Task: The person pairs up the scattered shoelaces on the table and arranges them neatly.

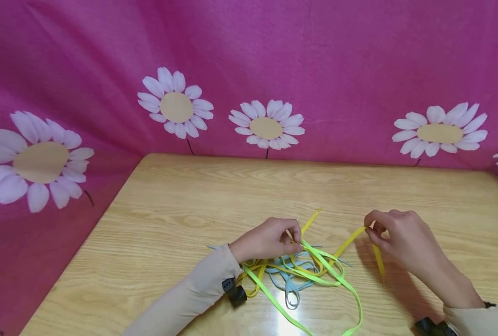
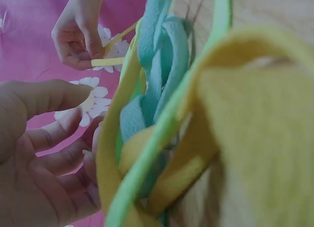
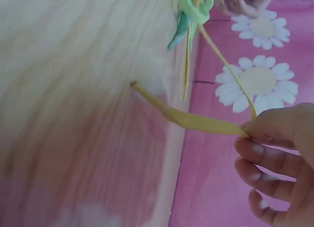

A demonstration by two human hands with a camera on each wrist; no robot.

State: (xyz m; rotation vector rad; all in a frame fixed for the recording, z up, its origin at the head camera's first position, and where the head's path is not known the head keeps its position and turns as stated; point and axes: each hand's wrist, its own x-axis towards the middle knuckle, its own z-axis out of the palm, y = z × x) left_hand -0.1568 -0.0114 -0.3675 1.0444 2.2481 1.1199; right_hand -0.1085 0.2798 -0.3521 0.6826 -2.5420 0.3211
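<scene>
Yellow ribbon [image 1: 349, 240] is stretching between the two hands above the table [image 1: 169, 210], well in from the far edge and nearer the front edge. The right hand [image 1: 404, 242] is pinching it between thumb and forefinger, its fingers [image 3: 267, 158] curling round the strip, and a short free end is hanging down from that pinch toward the tabletop. From there the ribbon is running leftward and down into the tangle of ribbons [image 1: 299, 275], which is lying on the table just in front of the left hand [image 1: 266, 240]. The left hand is curling its fingers [image 1: 288, 235] round the strands at the top of the tangle and pinching them there; another yellow end is sticking up past those fingers toward the far edge.

Two hands are showing, each gripping ribbon. Three colours are showing in the tangle: yellow, light green and pale blue. How many separate strips of each are lying there cannot be told, since they are crossing and looping over one another. A light green ribbon [image 1: 354, 298] is trailing out of the heap toward the front edge of the table. A pink cloth with white daisies [image 1: 266, 126] is hanging behind the far edge and along the left side.
</scene>
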